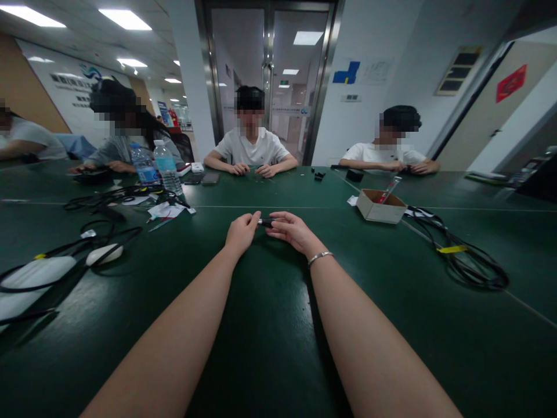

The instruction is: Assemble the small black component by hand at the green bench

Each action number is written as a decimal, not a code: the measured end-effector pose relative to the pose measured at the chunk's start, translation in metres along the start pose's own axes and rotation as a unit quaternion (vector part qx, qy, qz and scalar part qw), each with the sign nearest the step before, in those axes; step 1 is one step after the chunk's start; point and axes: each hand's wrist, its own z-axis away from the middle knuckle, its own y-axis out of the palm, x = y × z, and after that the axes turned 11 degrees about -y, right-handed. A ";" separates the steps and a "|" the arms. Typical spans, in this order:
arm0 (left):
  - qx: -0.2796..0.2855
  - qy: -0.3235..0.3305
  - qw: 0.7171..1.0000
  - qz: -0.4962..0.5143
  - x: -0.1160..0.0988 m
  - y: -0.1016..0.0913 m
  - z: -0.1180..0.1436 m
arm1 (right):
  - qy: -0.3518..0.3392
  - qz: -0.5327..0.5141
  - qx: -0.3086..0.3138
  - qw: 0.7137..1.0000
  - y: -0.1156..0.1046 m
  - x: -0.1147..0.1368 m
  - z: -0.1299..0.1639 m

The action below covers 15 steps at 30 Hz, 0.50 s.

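Hands meet at table centre, twelve o'clock from the wearer: left hand (242, 231) and right hand (290, 230) each pinch one end of a small dark cylinder (266, 222), held just above the green table (270, 325). Its long axis runs nine to three o'clock. A cardboard box (382, 206) sits at two o'clock, water bottles (167, 167) at ten.

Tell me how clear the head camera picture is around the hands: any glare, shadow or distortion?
Head view: even ceiling light, soft sheen on the green table, no harsh glare; wide-angle stretch makes the forearms balloon toward the bottom edge; left hand and right hand are sharp, but the small dark part between them is too tiny to make out.
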 end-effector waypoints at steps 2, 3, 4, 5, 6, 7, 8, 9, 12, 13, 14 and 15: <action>0.006 0.008 1.000 0.016 0.002 0.001 -0.001 | 0.003 0.000 -0.002 1.000 0.000 0.001 0.000; 0.010 0.011 1.000 0.026 0.003 0.002 -0.002 | 0.004 0.001 -0.004 1.000 0.000 0.001 0.000; 0.014 0.012 0.999 0.036 0.004 0.002 -0.003 | 0.006 0.002 -0.006 1.000 0.001 0.001 0.000; 0.017 0.013 0.999 0.046 0.005 0.003 -0.003 | 0.008 0.003 -0.008 1.000 0.001 0.002 0.000; 0.020 0.015 0.998 0.056 0.006 0.004 -0.004 | 0.009 0.003 -0.010 1.000 0.001 0.002 0.000; 0.023 0.017 0.998 0.065 0.008 0.005 -0.005 | 0.010 0.003 -0.011 1.000 0.001 0.002 0.000; 0.024 0.019 0.997 0.072 0.009 0.005 -0.006 | 0.011 0.003 -0.013 1.000 0.001 0.002 0.000; 0.025 0.022 0.996 0.077 0.010 0.006 -0.007 | 0.012 0.002 -0.014 1.000 0.001 0.002 0.000; 0.023 0.029 0.996 0.086 0.013 0.008 -0.010 | 0.016 -0.001 -0.024 1.000 0.002 0.002 0.000; 0.021 0.031 0.995 0.088 0.013 0.009 -0.011 | 0.018 -0.001 -0.027 0.999 0.002 0.002 0.000; 0.021 0.034 0.995 0.091 0.014 0.010 -0.012 | 0.020 -0.002 -0.029 0.999 0.003 0.003 0.000; 0.020 0.037 0.995 0.094 0.015 0.010 -0.013 | 0.021 -0.002 -0.030 0.999 0.003 0.003 0.000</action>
